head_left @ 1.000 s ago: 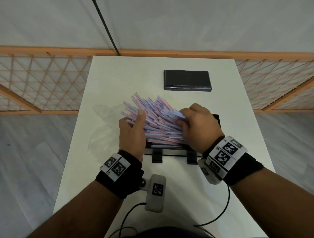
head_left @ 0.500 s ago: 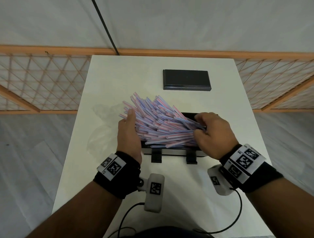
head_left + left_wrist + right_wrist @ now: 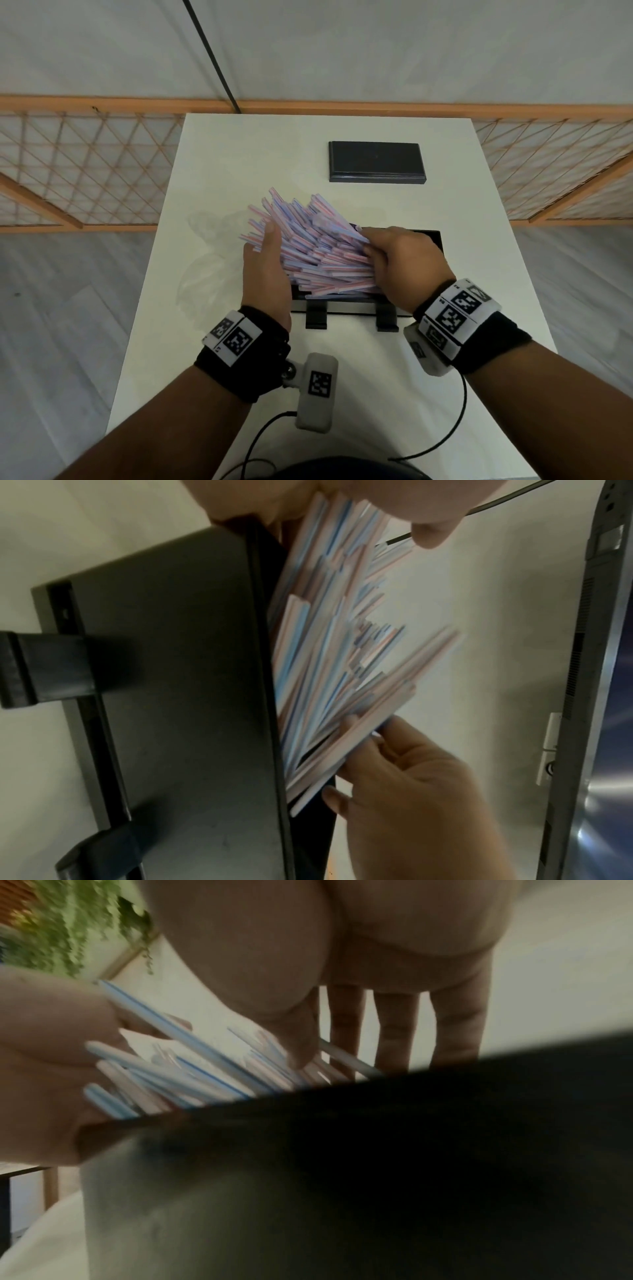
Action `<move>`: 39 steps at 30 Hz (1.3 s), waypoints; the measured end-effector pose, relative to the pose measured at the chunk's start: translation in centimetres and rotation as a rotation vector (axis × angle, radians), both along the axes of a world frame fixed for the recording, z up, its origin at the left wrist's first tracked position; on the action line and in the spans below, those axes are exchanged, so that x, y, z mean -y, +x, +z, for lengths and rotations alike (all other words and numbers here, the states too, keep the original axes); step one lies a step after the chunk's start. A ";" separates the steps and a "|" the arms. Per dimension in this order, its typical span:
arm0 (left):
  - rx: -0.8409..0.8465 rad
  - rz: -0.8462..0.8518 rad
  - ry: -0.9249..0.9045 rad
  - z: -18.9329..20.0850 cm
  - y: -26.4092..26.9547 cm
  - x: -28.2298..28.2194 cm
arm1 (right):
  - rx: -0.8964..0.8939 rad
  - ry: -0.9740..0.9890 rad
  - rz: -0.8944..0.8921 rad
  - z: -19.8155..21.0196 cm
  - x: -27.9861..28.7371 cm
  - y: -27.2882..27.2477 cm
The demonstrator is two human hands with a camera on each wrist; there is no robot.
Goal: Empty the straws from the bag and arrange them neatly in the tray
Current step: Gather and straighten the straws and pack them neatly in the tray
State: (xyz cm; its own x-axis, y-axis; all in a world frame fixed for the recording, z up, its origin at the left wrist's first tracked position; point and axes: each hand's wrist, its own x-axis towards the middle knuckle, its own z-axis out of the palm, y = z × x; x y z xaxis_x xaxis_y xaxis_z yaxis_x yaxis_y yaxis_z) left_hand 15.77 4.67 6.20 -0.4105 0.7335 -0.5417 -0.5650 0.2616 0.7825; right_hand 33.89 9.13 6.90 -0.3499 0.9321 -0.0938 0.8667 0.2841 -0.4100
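A fanned heap of pink and blue striped straws (image 3: 315,250) lies in the black tray (image 3: 434,240), its left ends sticking out over the tray's left edge. My left hand (image 3: 265,267) stands flat, its palm pressed against those left ends, fingers straight. My right hand (image 3: 402,260) grips the right ends, thumb on the near side and fingers on the far side. The left wrist view shows the straws (image 3: 325,656) above the tray wall (image 3: 171,696), pinched by the right hand (image 3: 411,783). In the right wrist view the thumb (image 3: 291,1042) presses on the straws (image 3: 192,1074).
An empty clear plastic bag (image 3: 205,263) lies crumpled on the white table (image 3: 376,377) left of the tray. A flat black lid (image 3: 376,162) sits at the back. Two black feet (image 3: 317,317) jut from the tray's front. Cables trail near the front edge.
My right hand slid right along the straws, then came back a little left onto their right ends. The left hand stayed against the left ends. The heap shifted slightly.
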 end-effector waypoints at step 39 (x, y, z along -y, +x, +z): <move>-0.812 -0.450 -0.016 0.5 -2.2 0.9 | -0.115 -0.134 0.088 -1.9 1.6 -1.5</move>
